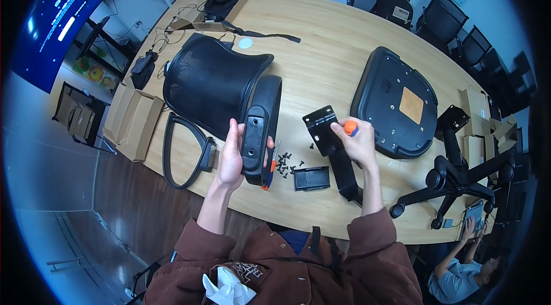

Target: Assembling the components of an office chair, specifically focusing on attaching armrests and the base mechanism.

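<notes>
Black armrest (253, 140), orange-and-blue handle (350, 127)

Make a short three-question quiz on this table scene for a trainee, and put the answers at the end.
1. Which hand holds the black armrest?
2. True or false: the right hand is empty.
3. Fill in the blank: small dark ____ lie scattered beside the black rectangular part on the table.

Key:
1. The left hand.
2. False: it grips a black bracket, along with an orange-ended handle.
3. Screws.
</notes>
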The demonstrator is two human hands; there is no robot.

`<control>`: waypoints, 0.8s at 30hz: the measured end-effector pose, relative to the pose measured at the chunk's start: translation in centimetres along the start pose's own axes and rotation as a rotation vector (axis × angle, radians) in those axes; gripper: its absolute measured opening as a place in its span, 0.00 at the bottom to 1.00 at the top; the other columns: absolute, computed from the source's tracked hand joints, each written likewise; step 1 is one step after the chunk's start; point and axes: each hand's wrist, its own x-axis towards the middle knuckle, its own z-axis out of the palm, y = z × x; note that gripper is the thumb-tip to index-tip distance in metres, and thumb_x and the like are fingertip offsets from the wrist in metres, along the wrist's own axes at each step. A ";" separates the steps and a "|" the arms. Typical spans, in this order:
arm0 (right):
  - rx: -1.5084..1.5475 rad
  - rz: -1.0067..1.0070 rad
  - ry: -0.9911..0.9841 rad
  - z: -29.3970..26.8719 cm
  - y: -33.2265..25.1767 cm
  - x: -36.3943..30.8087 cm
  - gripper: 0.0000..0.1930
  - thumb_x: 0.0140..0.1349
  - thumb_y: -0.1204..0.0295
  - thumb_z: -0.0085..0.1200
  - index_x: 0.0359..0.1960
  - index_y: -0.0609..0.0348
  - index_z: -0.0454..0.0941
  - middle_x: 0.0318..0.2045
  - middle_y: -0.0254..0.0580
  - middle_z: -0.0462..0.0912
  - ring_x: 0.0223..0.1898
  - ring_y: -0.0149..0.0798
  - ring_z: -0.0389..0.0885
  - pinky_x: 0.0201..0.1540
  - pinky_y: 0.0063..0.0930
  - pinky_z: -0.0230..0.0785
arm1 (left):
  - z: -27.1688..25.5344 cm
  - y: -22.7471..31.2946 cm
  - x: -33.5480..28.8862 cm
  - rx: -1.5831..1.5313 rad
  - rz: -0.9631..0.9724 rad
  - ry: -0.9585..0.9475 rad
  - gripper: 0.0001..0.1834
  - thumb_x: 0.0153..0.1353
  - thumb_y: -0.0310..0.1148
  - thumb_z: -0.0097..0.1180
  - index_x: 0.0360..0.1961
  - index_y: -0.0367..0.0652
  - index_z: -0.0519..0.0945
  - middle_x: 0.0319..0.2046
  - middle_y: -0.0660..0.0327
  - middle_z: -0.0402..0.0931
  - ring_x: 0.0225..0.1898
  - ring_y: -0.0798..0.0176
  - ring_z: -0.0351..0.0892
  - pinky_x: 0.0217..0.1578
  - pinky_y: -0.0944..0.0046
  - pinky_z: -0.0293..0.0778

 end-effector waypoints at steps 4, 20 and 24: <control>0.133 -0.027 -0.133 -3.4 -3.8 -0.7 0.14 0.56 0.65 0.69 0.32 0.66 0.86 0.22 0.41 0.84 0.25 0.30 0.79 0.33 0.27 0.72 | 0.3 -0.6 -0.4 0.045 -0.071 0.031 0.34 0.76 0.58 0.20 0.47 0.42 0.73 0.30 0.56 0.78 0.22 0.66 0.76 0.25 0.67 0.75; -0.190 -0.241 -0.450 -4.1 -12.6 -3.0 0.17 0.53 0.58 0.70 0.22 0.60 0.85 0.12 0.50 0.76 0.17 0.52 0.76 0.26 0.38 0.69 | 3.7 -2.9 -2.5 0.140 -0.069 -0.011 0.17 0.79 0.43 0.32 0.46 0.43 0.70 0.39 0.68 0.69 0.41 0.78 0.68 0.46 0.72 0.66; -0.271 -0.212 -0.508 -4.6 -13.7 -3.1 0.15 0.53 0.59 0.70 0.24 0.58 0.87 0.12 0.50 0.76 0.18 0.52 0.78 0.26 0.39 0.70 | 3.0 -3.5 -2.8 0.189 -0.065 -0.051 0.17 0.79 0.43 0.31 0.47 0.43 0.70 0.41 0.67 0.70 0.42 0.77 0.68 0.48 0.72 0.66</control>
